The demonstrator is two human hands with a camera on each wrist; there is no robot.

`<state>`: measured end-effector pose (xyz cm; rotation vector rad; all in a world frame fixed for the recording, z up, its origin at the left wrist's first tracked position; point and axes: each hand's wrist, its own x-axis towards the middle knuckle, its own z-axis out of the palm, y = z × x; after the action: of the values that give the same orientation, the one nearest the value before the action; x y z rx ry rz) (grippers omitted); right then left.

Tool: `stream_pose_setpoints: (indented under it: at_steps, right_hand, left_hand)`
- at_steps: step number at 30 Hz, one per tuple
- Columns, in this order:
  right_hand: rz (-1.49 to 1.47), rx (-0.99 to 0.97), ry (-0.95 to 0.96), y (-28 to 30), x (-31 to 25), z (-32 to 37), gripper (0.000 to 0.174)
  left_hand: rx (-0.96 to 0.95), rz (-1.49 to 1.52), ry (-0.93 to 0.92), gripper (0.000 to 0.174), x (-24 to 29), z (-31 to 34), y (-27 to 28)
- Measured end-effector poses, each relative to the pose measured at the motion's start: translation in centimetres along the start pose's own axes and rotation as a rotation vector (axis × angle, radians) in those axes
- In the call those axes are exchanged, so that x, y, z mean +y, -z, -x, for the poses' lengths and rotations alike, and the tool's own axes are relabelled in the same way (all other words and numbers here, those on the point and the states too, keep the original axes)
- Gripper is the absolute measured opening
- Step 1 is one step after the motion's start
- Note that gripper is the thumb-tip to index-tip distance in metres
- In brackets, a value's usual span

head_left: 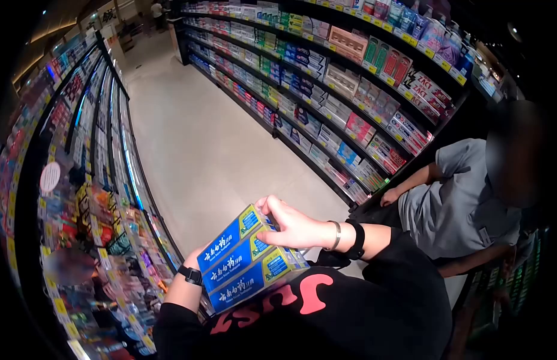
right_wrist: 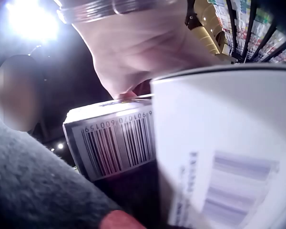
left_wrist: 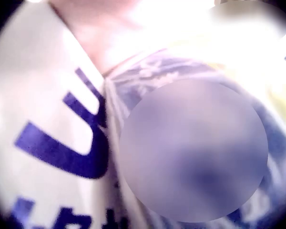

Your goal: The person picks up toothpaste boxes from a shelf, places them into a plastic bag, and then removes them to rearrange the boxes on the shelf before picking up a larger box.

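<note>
Several blue Yunnan Baiyao toothpaste boxes (head_left: 233, 262) are stacked in front of the chest, printed sides up. My right hand (head_left: 296, 229) grips their right end, thumb on the printed face and fingers over the far edge. At the left end is my left hand (head_left: 193, 259), its fingers hidden by the boxes. In the right wrist view, a box end with a barcode (right_wrist: 117, 145) sits below my hand, beside a large white box surface (right_wrist: 219, 119). A pale surface with dark blue lettering (left_wrist: 66, 148) fills much of the left wrist view, blurred and overexposed.
Shelves of toothpaste (head_left: 326, 90) run along the right of the aisle. More stocked shelves (head_left: 86, 150) line the left, close to my left arm. A person in a grey shirt (head_left: 458, 186) is close on my right. Pale floor (head_left: 182, 144) stretches ahead between the shelves.
</note>
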<state>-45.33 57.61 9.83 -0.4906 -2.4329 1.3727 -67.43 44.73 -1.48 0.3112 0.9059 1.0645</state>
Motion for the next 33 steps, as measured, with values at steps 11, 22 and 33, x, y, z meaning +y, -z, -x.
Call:
stream_pose_setpoints:
  at_steps: [11,22,33]
  right_hand:
    - [-0.406,0.166,-0.592,10.7,12.4,-20.3,0.041]
    - [-1.104,-0.314,-0.603,19.6,16.2,-50.7,0.052]
    - [-1.071,0.466,-0.13,28.7,18.8,-72.3,0.059]
  left_hand:
    - [-0.003,-0.315,0.02,0.047,24.8,-20.0,5.8]
    - [0.338,-0.459,-0.143,0.043,44.1,-26.3,18.4]
    - [0.166,-0.063,-0.371,0.049,68.5,-21.2,47.8]
